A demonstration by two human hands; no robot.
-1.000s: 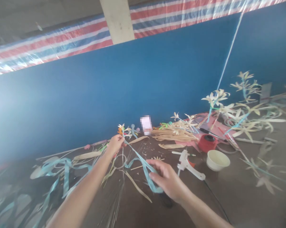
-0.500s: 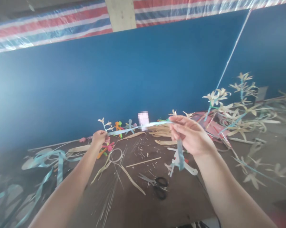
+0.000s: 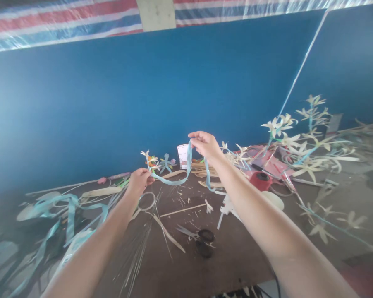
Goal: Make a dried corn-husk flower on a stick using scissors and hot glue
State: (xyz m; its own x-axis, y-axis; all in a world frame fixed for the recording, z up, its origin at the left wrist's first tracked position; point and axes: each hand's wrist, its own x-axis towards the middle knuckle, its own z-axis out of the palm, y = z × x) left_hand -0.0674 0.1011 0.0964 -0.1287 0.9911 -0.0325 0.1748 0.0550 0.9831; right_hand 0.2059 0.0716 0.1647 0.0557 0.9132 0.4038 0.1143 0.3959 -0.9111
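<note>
A light blue ribbon hangs in a slack curve between my two hands. My left hand is closed on its left end, and a small stem with pale flowers rises from those fingers. Higher and to the right, my right hand pinches the ribbon, whose loose end drops below the palm. Black-handled scissors lie on the brown table below the hands, beside a thin stick and a ring of tape.
Pale flower stems crowd the right side over a pink sheet. A white glue gun lies partly under my right forearm. Blue ribbons and thin wires spread at left. A blue board stands behind.
My right hand has moved left and up, and the ribbon, taut before, now sags. My left hand has shifted slightly right. The flower stem now shows directly above my left fingers.
</note>
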